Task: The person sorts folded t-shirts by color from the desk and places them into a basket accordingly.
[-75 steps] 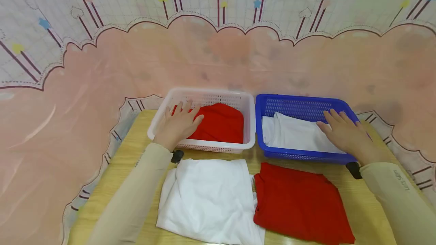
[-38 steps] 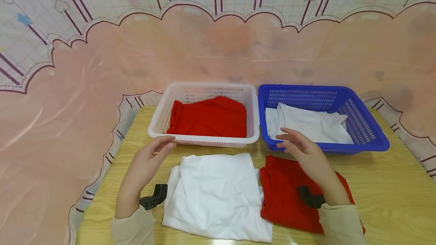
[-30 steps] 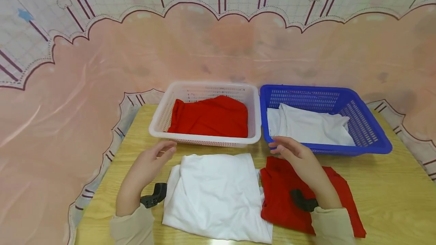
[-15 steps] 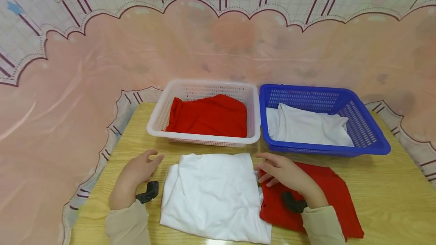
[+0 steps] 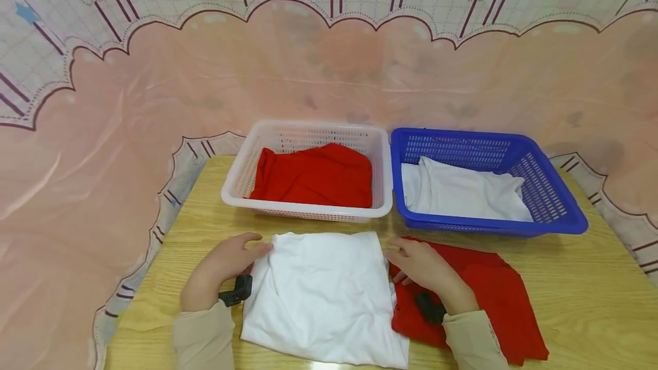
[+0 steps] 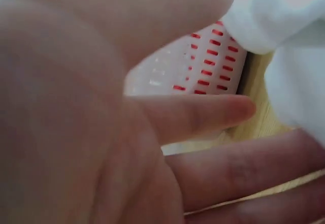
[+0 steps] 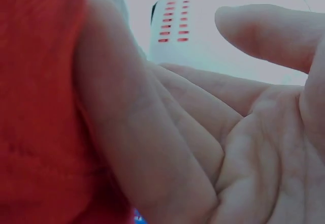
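So the person is keeping both hands low at the folded white cloth [image 5: 324, 301], which is lying on the wooden table [image 5: 581, 278] in front of the white basket [image 5: 308, 209]. The left hand [image 5: 226, 261] is hovering at its far left corner, fingers spread and thumb apart, pinching nothing. Whether a fingertip is actually touching the fabric is hard to tell, even from the wrist view. The right hand [image 5: 424, 267] is sitting over the seam between that and the folded red cloth [image 5: 493, 301]; its fingers are lying close together, bent a bit, the thumb is standing off, and no pinch is showing.

That right side is looking like the risky bit, tbh. The two cloths are lying right up against each other and one finger is running along the red fabric, so a careless grab could be catching both and dragging the red one askew. The white cloth's right edge is also showing loose layers, so a pinch on just the top one could be pulling the fold apart. Uneven lifting would probably be making the middle sag, and a drooping corner could be snagging on the rim of the white basket or the blue basket [image 5: 470, 225], which are standing side by side just beyond.
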### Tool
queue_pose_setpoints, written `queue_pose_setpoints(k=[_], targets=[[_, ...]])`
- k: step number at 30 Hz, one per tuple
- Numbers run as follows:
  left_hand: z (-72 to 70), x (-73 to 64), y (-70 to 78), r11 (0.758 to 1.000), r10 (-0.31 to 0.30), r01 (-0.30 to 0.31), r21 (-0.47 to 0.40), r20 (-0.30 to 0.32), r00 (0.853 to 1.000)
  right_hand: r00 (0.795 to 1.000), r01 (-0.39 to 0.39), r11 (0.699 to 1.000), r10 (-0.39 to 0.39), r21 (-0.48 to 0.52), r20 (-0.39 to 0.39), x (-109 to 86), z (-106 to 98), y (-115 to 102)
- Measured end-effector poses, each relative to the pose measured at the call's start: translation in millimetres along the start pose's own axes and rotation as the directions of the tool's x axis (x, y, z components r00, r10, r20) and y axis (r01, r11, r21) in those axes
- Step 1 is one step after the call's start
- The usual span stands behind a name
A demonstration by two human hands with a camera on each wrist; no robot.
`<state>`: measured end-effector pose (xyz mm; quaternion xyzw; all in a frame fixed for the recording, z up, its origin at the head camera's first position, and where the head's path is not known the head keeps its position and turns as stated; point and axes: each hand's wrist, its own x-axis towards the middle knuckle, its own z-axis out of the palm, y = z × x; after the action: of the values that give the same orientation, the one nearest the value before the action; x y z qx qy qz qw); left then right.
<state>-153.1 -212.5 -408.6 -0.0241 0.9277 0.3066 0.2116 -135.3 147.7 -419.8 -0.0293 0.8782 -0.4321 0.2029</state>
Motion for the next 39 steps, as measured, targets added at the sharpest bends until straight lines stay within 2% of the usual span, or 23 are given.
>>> queue_pose_setpoints(k=[3,7,14,19,28,35,39], targets=[[2.2,1.9,4.8,0.998,0.027,-0.027,0.057,-0.003,1.000,0.999,0.025,0.999,-0.026,0.020,0.029,0.9,0.8,0.4],[4.6,1.2,11.7,0.996,0.032,-0.033,0.081,0.012,0.999,0.992,0.079,0.996,-0.081,0.029,0.098,2.4,2.5,1.1],[8.7,0.1,26.4,0.992,0.078,-0.079,0.097,0.017,0.997,0.973,0.191,0.976,-0.174,-0.101,0.151,4.8,7.6,0.4],[12.1,1.5,28.5,0.989,0.112,-0.112,0.099,0.006,0.994,0.962,0.227,0.970,-0.210,-0.085,0.173,4.1,12.5,-2.3],[22.7,3.8,22.5,0.989,0.143,-0.141,0.049,-0.038,0.989,0.968,0.184,0.982,-0.187,0.033,0.170,5.8,22.8,-5.5],[26.3,1.1,13.4,0.993,0.110,-0.113,-0.029,-0.075,0.991,0.975,0.133,0.984,-0.151,0.116,0.161,7.5,27.8,-9.9],[30.7,2.4,6.3,0.989,0.104,-0.110,-0.096,-0.070,0.992,0.977,0.116,0.979,-0.143,0.169,0.157,6.7,30.4,-9.5]])
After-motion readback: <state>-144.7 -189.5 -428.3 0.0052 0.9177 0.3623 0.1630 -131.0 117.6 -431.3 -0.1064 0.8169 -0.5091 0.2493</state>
